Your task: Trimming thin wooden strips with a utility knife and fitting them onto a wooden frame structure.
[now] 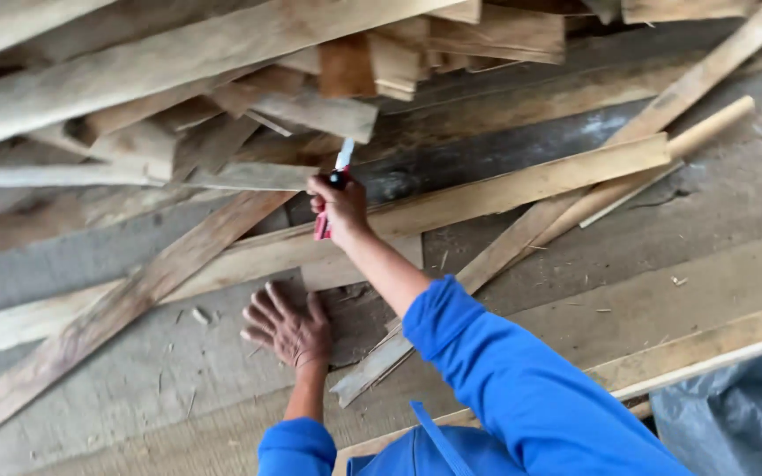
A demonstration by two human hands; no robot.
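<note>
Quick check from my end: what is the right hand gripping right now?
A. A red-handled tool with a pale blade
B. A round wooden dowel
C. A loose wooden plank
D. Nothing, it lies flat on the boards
A. The right hand is closed round a red-handled tool, its pale blade pointing up toward the plank pile, while the left hand lies spread flat on the boards.

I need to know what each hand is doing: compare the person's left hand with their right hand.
The left hand lies open, fingers spread, palm down flat on the wooden boards; the right hand is closed in a grip around a red-handled tool. The left hand sits low and close to the body; the right hand reaches farther out, raised over a long pale plank. Both come out of blue sleeves.
</note>
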